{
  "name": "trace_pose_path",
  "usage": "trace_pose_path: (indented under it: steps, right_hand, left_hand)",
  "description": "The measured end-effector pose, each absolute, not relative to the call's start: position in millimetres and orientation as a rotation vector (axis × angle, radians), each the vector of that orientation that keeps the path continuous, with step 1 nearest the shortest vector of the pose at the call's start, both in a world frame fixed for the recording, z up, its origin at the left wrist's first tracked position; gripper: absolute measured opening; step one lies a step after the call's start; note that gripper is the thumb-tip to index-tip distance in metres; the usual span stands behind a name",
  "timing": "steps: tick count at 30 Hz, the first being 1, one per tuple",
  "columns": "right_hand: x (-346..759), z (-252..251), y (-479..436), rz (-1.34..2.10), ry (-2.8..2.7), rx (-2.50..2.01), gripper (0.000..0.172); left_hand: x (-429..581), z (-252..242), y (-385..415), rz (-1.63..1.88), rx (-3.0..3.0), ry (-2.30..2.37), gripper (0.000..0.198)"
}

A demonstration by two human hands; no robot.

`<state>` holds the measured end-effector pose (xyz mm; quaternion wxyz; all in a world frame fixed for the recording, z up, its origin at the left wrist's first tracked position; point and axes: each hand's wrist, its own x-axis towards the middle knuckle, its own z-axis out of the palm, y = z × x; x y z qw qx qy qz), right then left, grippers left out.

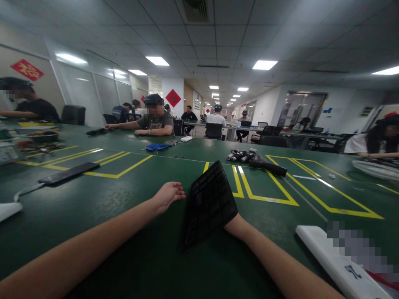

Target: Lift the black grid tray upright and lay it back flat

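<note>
A black tray [212,199] with a grid of compartments is tilted up above the green table. My right hand [236,224] grips it from the right side and behind, its fingers hidden by the tray. The compartments look bare, though they are dark and slightly blurred. Just left of the tray, my left hand [170,194] is open and holds nothing, fingers stretched toward the tray's edge; a small gap appears between them.
Yellow tape rectangles [269,200] mark the green table [124,232]. Bundled black-and-silver parts [243,155], a black cylindrical object [268,167], a blue item [156,147], a dark flat device [70,172] and a white box [333,257] lie around. People sit beyond.
</note>
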<state>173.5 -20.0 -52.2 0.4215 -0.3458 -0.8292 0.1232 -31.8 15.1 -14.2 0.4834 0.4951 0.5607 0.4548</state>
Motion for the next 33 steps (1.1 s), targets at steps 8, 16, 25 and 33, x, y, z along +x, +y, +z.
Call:
trace_pose_path:
  steps: [8,16,25,33]
  right_hand:
    - [171,-54,-15,0.528,-2.001,-0.842,0.034]
    - [173,-44,-27,0.552,-2.005,-0.813,0.034]
    - [171,-44,-23,0.632,-2.029,-0.734,0.03]
    - [172,-29,-39,0.552,-1.951,-0.819,0.035]
  left_hand:
    - [-28,-15,-11,0.904,1.267,1.187,0.035]
    - [-25,-3,-17,0.775,1.149,1.04,0.025]
    - [-20,-5,-17,0.737,1.367,1.029,0.026]
    - [-21,-7,-13,0.726,1.319,1.009,0.032]
